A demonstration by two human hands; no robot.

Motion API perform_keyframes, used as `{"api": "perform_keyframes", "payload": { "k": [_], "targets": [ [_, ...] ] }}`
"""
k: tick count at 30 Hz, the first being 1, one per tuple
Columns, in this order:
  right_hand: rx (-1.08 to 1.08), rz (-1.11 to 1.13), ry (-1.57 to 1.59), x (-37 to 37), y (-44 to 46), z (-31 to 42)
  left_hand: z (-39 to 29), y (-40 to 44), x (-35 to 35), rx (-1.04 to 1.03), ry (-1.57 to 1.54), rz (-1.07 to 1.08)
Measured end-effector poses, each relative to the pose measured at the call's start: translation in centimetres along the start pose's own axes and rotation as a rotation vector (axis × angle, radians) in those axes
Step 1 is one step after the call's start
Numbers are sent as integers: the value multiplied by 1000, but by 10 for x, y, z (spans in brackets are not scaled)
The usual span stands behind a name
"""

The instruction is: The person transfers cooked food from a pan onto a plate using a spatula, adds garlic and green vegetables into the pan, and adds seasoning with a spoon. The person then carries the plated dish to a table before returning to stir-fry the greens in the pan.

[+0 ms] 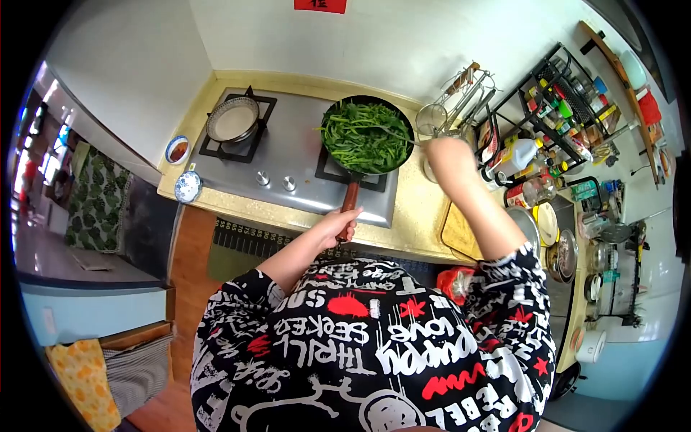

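Note:
On the right burner of the steel gas stove (288, 129) sits a black pan (402, 117) full of green leafy vegetables (363, 137). My left hand (340, 225) is closed around the pan's reddish-brown wooden handle (350, 196), at its near end. To the right of the pan, my right hand (448, 155) is closed on a thin metal utensil (394, 135), whose far end reaches into the greens. The exact shape of that end is hidden among the leaves.
A patterned bowl (232, 119) rests on the left burner. Two small dishes (177, 150) stand at the counter's left edge. Right of the stove are a strainer (432, 119), a cutting board (461, 229), and a rack (561, 101) with several bottles.

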State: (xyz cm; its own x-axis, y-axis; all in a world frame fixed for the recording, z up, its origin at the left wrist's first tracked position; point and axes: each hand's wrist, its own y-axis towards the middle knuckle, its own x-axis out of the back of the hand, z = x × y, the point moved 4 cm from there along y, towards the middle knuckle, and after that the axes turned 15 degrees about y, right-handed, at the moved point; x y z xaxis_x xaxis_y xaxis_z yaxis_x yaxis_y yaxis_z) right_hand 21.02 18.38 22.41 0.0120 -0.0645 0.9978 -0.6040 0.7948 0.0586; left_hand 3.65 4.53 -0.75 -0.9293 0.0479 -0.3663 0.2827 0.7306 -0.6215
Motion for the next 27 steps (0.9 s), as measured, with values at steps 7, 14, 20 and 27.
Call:
{"api": "perform_keyframes", "payload": {
  "k": [7, 14, 20, 27],
  "targets": [
    [13, 83, -57, -16, -18, 34, -2, -3, -9, 1, 42, -49],
    [29, 187, -10, -8, -36, 35, -1, -5, -1, 31, 42, -15],
    [-35, 195, -2, -28, -8, 36, 0, -9, -6, 2, 38, -18],
    [-39, 178, 83, -10, -19, 38, 0, -9, -5, -6, 15, -24]
  ]
}}
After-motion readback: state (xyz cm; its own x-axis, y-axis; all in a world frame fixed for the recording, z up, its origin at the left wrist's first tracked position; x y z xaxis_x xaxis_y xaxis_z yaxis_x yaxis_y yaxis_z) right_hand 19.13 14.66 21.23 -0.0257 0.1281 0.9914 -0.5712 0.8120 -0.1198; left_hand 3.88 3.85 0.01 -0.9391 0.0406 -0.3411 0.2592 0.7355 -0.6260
